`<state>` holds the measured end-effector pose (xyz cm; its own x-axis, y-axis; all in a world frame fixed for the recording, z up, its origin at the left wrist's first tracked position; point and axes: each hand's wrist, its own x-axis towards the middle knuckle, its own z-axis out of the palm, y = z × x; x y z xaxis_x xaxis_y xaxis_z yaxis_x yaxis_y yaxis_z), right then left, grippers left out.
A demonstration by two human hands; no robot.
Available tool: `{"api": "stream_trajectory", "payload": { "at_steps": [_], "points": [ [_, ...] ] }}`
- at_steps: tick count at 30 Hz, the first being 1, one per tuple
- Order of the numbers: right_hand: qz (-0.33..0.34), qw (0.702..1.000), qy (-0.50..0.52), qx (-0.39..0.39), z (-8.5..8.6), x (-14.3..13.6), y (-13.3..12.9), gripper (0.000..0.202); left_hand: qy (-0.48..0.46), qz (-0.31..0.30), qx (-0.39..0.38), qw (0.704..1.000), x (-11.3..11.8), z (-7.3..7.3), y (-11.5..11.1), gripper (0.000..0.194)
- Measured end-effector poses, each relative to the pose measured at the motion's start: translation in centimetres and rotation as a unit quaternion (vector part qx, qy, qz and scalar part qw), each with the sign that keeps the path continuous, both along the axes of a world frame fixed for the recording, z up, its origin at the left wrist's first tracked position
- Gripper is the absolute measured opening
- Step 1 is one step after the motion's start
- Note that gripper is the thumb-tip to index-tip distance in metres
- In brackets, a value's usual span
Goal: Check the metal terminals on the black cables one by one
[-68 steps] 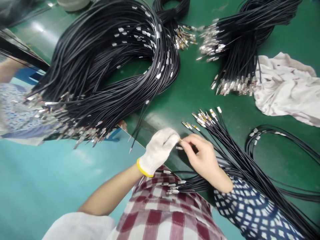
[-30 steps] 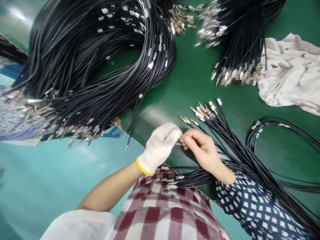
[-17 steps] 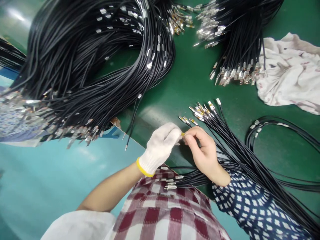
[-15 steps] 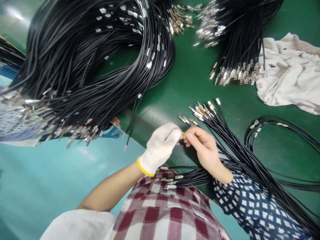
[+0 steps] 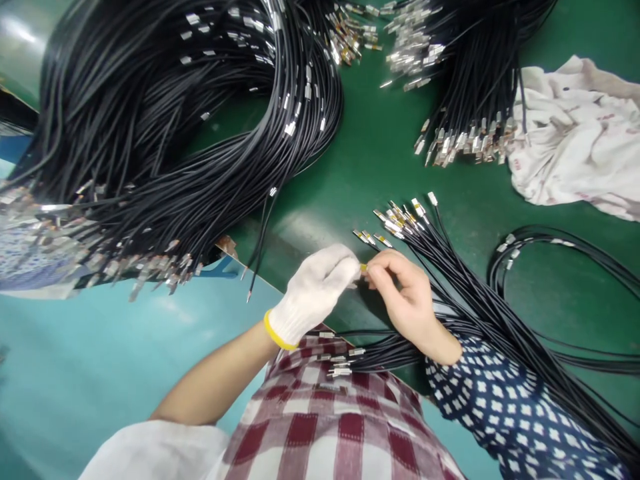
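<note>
My left hand (image 5: 319,288) wears a white knit glove with a yellow cuff, its fingers pinched together. My bare right hand (image 5: 404,293) meets it from the right, thumb and fingertips closed. Between the two sets of fingertips shows a small yellow piece (image 5: 363,267), like the yellow tape on the nearby connectors; the fingers hide most of it. Just beyond my right hand, metal cable connectors (image 5: 400,221), several with yellow bands, fan out from a black cable bundle (image 5: 480,300). More cables with silver connectors (image 5: 345,365) lie below the hands, against the checked apron (image 5: 320,427).
A large heap of black cables (image 5: 165,120) covers the table's left side, its connector ends hanging over the edge. Other cable bundles (image 5: 475,80) lie at the back, beside a crumpled white cloth (image 5: 575,140). A cable loop (image 5: 545,240) rests at right on the green table (image 5: 370,140).
The view has shifted slightly, so the table things sit a little further left and up. Both hands keep their pinch at the same spot, and the yellow piece stays between them.
</note>
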<state>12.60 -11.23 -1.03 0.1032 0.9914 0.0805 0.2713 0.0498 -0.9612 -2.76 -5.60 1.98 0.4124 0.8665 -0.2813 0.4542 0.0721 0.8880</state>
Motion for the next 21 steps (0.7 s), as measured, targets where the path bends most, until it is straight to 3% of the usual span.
{"api": "stream_trajectory", "payload": {
  "at_steps": [4,13,17,21],
  "points": [
    [-0.013,0.988,0.125,-0.090,-0.3,0.0,0.3,0.032,0.000,0.017,-0.001,1.000,0.2,-0.5,-0.2,0.024],
    [-0.042,0.996,0.071,-0.038,-0.6,-0.1,-0.6,0.024,-0.010,0.032,-0.025,0.999,0.7,-0.4,-0.4,0.026],
    [-0.017,0.999,0.024,-0.012,-0.5,0.0,-0.4,0.024,0.011,-0.036,-0.012,0.999,0.0,-0.2,0.5,0.026],
    [0.019,0.998,-0.045,0.032,-0.1,0.3,0.1,0.019,0.064,-0.153,0.074,0.983,-1.4,-0.4,1.5,0.025]
  ]
}}
